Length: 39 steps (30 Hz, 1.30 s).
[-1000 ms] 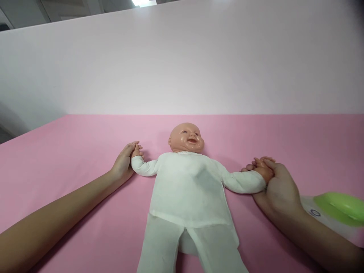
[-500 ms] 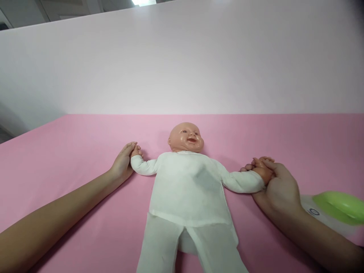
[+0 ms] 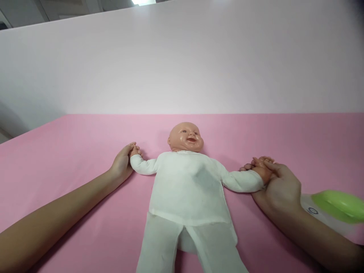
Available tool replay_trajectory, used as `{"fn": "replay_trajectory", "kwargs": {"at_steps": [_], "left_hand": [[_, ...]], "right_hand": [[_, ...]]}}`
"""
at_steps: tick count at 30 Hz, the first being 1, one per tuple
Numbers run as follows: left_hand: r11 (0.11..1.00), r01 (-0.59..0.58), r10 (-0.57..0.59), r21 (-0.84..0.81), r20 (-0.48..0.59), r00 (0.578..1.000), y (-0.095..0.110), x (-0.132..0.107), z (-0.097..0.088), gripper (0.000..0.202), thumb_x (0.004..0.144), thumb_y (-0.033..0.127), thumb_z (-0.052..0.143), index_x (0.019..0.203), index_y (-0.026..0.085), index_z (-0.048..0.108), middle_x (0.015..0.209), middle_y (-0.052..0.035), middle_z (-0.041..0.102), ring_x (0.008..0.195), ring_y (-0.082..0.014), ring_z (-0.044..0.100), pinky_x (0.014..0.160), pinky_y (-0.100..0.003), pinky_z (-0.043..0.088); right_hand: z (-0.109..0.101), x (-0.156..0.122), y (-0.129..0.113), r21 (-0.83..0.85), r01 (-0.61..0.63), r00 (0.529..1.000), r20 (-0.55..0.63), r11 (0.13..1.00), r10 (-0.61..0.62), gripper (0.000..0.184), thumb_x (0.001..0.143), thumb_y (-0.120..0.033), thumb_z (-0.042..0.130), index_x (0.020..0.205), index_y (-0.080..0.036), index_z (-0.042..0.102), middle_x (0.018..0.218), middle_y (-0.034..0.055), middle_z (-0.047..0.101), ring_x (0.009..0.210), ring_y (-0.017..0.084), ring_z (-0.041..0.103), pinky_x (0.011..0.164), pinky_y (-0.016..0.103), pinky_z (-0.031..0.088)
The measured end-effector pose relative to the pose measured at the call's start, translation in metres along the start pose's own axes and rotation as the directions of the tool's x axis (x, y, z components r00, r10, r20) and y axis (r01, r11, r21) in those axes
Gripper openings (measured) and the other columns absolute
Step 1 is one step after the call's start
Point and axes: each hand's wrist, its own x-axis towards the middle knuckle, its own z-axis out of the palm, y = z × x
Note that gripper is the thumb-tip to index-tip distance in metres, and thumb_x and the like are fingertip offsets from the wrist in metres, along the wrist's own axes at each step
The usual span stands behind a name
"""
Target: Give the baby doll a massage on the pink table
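A baby doll (image 3: 189, 185) with a bare plastic head and a white cloth body lies on its back, arms stretched out to both sides. My left hand (image 3: 123, 161) is closed around the doll's hand on the left, with most of my fingers hidden behind it. On the other side my right hand (image 3: 280, 184) grips the doll's other hand, thumb over it and fingertips showing beyond the wrist. The doll's legs run out of view at the bottom.
The doll rests on a pink surface (image 3: 93, 212). Behind it rises a plain white panel (image 3: 182, 64). At the right, partly hidden by my right forearm, lies a white object with a light green top (image 3: 339, 206). Grey cabinet-like panels show at the upper left.
Almost nothing differs. Both hands keep their hold on the doll's hands, and the view has shifted only very slightly.
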Motion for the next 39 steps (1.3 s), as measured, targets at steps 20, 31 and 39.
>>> {"fn": "replay_trajectory", "kwargs": {"at_steps": [20,31,39], "left_hand": [[1.0,-0.011,0.011,0.002,0.017,1.0,-0.0011,0.0025,-0.0008,0.004,0.086,0.02,0.058,0.083,0.017,0.057,0.071,-0.0013,0.058,0.061,-0.0126,0.059,0.059,-0.025,0.055],[0.995,-0.047,0.04,-0.092,-0.075,0.996,0.0001,-0.0026,0.0028,0.02,0.079,0.011,0.05,0.096,0.017,0.057,0.078,-0.0027,0.061,0.064,-0.0142,0.062,0.062,-0.028,0.057],[0.999,-0.011,0.011,-0.047,0.001,1.0,-0.0005,0.0015,0.0005,0.007,0.08,0.018,0.061,0.085,0.018,0.057,0.071,-0.0004,0.058,0.061,-0.0127,0.059,0.059,-0.025,0.054]], "right_hand": [[0.0105,-0.0065,-0.0034,-0.066,-0.069,0.995,-0.082,0.995,0.063,0.01,0.071,-0.01,0.047,0.067,-0.019,0.051,0.07,-0.0002,0.05,0.054,0.012,0.051,0.05,0.026,0.051],[0.0057,-0.0026,-0.0037,-0.008,-0.056,0.996,-0.076,0.998,0.055,0.011,0.074,-0.016,0.044,0.07,-0.019,0.053,0.077,0.0024,0.053,0.054,0.012,0.054,0.05,0.027,0.055],[0.0103,-0.0037,-0.0026,-0.044,-0.097,0.991,-0.098,0.994,0.092,0.013,0.076,-0.012,0.048,0.066,-0.02,0.052,0.073,0.0004,0.05,0.053,0.01,0.052,0.046,0.023,0.055]]}}
